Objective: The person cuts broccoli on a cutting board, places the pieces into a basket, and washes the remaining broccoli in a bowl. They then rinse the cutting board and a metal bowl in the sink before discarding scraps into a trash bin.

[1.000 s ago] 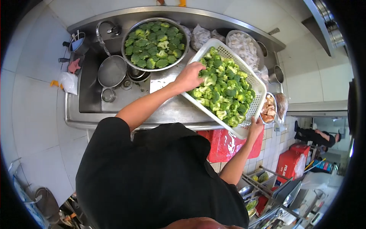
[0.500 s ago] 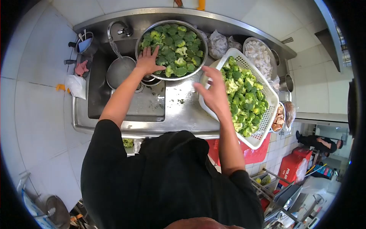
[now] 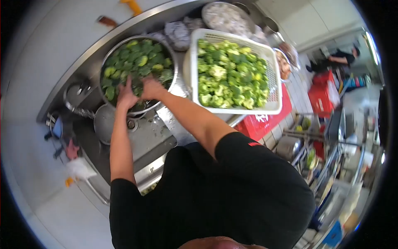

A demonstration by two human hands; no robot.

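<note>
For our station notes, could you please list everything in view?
Large bowl: one, silver, at sink
Broccoli pieces: many, green, in bowl and basket
Basket: one, white, right of bowl
Sink: one, grey, left of centre
Faucet: one, silver, left of bowl
Round vessel: one, grey, in sink
Limp item: one, pink, left of sink
Bag: one, white, beside sink
Pale pieces: uncounted, white, dish behind basket
Brown pieces: uncounted, brown, dish right of basket
Container: one, red, below basket
Shelving and contents: uncounted, mixed, lower right
Co-worker: one, black-clad, upper right
Left hand: one, bare, in bowl
Right hand: one, bare, in bowl
</note>
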